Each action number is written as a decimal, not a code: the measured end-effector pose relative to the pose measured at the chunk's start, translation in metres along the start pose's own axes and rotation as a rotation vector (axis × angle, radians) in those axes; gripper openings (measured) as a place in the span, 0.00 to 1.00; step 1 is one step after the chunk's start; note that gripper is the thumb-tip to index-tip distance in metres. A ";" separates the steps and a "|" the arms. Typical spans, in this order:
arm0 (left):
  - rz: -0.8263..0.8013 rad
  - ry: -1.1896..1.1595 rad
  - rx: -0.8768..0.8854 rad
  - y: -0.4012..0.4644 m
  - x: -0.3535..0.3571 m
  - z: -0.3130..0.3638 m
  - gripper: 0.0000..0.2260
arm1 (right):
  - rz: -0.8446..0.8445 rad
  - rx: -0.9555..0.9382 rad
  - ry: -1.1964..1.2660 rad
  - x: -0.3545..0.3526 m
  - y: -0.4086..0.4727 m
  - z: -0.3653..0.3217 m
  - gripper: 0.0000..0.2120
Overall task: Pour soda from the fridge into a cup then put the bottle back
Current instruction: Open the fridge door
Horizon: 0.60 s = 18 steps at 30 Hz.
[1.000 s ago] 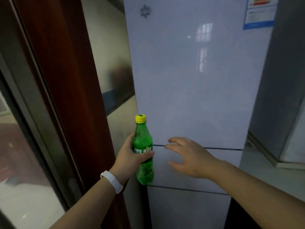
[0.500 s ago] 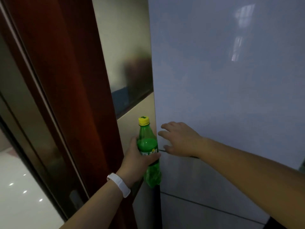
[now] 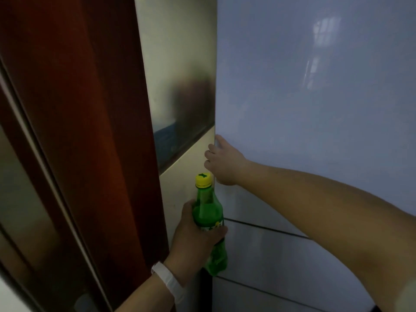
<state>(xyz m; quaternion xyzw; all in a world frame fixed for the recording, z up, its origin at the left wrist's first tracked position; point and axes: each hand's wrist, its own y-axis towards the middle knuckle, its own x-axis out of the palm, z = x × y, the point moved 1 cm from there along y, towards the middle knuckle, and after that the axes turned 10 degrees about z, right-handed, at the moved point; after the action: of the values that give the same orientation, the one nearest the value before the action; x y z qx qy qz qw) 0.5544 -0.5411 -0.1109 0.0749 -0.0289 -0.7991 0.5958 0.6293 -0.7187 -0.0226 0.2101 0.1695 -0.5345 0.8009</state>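
- While the left hand (image 3: 193, 239) grips the green soda bottle (image 3: 210, 224) around its label, upright and capped in yellow, the step in hand looks like the return: getting the fridge open so the bottle can go back.
- The right hand (image 3: 221, 162) sits at the left edge of the upper fridge door (image 3: 315, 109), fingers curled round that edge; how far they hook behind it is hard to tell from this angle.
- The door appears closed, its lower seam running level above the drawer panel (image 3: 281, 255).
- Next, by my reading, comes a pull on that edge to swing the door out, with the bottle kept clear of the opening door, just below the right hand.
- Compared with half a second ago, the right hand has climbed from the seam between the panels up to the door's side edge, and the bottle has risen slightly nearer to it.
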 end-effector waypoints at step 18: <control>-0.010 -0.013 -0.071 0.003 0.000 -0.003 0.30 | -0.183 -0.004 -0.206 0.016 0.017 -0.007 0.15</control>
<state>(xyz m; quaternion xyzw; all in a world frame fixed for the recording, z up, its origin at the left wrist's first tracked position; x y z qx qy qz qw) 0.5578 -0.5421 -0.1139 0.0484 -0.0041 -0.8030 0.5940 0.6509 -0.7217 -0.0339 0.1360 0.1058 -0.6237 0.7624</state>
